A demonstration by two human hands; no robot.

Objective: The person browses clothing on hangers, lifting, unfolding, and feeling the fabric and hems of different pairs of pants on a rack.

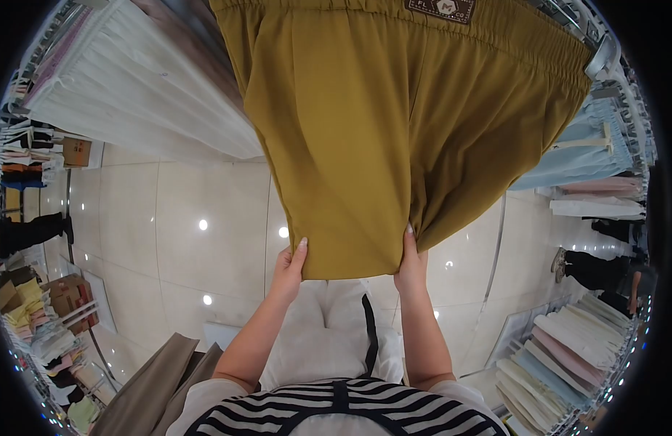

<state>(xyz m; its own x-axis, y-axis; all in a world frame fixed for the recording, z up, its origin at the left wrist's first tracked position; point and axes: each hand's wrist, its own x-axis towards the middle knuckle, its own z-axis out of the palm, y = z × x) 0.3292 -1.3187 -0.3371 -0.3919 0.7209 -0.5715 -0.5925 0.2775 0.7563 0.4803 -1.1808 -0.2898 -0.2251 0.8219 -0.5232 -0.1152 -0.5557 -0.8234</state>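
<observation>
A pair of mustard shorts (350, 145) hangs in front of me, with a gathered elastic waistband and a dark brown label (443, 9) at the top. The waistband's right end meets a hanger clip (603, 58). My left hand (288, 267) pinches the left edge of one leg near its hem, thumb on the front. On the other edge of that same leg, my right hand (411, 265) grips with its thumb in front. Between my hands the hem is spread out fairly flat. Both hands' other fingers are hidden behind the fabric.
White garments (147, 87) hang at the upper left, light blue trousers (590, 142) at the right. Folded clothes hang on a rack (568, 356) at lower right. Brown trousers (154, 385) are at lower left. People in dark clothes stand at both sides on the tiled floor (205, 196).
</observation>
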